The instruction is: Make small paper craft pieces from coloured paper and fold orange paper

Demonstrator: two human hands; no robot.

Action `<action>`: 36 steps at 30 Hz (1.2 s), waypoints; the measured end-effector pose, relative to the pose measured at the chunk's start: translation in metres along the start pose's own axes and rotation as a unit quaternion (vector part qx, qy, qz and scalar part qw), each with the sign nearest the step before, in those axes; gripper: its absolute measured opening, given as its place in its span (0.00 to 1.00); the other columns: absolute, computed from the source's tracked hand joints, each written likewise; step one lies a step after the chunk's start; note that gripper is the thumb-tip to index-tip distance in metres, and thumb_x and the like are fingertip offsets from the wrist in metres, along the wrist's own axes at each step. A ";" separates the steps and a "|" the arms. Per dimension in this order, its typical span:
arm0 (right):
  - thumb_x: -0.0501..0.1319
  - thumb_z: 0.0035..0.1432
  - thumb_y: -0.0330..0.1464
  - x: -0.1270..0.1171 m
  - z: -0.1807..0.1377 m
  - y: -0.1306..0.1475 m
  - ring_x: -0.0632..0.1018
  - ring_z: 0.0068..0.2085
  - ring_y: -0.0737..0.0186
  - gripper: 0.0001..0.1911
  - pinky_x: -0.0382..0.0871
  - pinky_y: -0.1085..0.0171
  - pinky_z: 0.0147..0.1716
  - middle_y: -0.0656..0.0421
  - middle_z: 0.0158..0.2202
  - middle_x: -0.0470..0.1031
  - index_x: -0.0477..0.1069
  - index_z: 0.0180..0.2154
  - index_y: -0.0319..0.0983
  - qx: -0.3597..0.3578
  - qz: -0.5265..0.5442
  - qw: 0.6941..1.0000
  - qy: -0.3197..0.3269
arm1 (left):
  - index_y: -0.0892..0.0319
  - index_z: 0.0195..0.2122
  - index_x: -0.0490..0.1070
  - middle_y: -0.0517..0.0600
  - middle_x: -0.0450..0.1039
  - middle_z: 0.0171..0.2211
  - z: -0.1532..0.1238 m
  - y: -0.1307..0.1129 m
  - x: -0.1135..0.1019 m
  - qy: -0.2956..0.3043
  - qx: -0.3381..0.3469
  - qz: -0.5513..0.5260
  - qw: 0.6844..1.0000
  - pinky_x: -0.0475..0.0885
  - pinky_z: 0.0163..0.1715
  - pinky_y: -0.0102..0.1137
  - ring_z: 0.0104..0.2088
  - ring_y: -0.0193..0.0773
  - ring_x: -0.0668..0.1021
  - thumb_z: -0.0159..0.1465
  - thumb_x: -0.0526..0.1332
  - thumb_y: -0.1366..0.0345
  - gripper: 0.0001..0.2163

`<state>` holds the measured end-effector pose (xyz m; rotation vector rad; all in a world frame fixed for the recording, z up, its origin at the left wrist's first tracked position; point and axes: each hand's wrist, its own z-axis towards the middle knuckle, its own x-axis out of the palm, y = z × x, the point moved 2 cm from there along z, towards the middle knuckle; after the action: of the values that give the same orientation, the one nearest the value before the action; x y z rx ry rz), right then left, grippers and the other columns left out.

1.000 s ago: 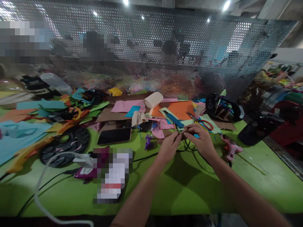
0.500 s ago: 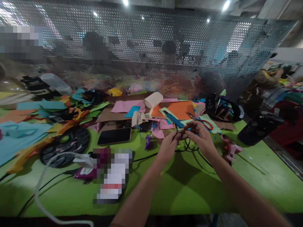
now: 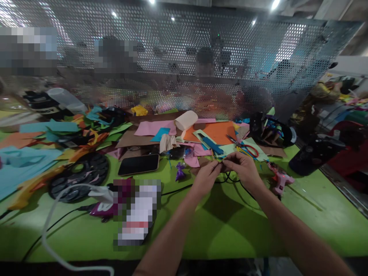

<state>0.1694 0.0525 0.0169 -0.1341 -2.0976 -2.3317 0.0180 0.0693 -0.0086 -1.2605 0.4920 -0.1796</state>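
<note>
Both hands meet above the green table (image 3: 230, 237), fingertips pinched close together. My left hand (image 3: 207, 174) is closed, its thumb and fingers on something small and thin that looks yellowish. My right hand (image 3: 240, 165) is closed too, pinching at the same spot; the piece is too small to name. Just beyond the hands lie a blue box cutter (image 3: 212, 145) and red-handled scissors (image 3: 250, 150). To the left stands a small shiny purple figure (image 3: 180, 171). A black cable (image 3: 178, 190) passes beneath the hands.
A dark phone (image 3: 138, 165), a black round tray (image 3: 80, 176) and a yellow glue gun (image 3: 37, 184) are on the left. A pink glue gun (image 3: 280, 179) and black cup (image 3: 314, 155) stand right. Coloured sheets lie before a perforated metal screen (image 3: 172, 57).
The right hand's fingers have come lower and closed in a tighter pinch near the left fingertips. A thin yellowish bit now shows between the hands.
</note>
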 end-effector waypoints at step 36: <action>0.75 0.42 0.38 -0.026 0.010 0.003 0.82 0.29 0.56 0.13 0.79 0.55 0.39 0.60 0.27 0.82 0.75 0.29 0.42 -0.036 0.040 0.995 -0.086 | 0.58 0.31 0.65 0.46 0.68 0.26 0.002 -0.005 -0.015 -0.033 -0.080 -0.094 0.992 0.61 0.27 0.28 0.26 0.32 0.66 0.65 0.55 0.55 0.12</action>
<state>0.1958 0.0605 0.0188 -0.4265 -2.0349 -2.4298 0.0058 0.0753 -0.0001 -1.4656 0.3346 -0.2608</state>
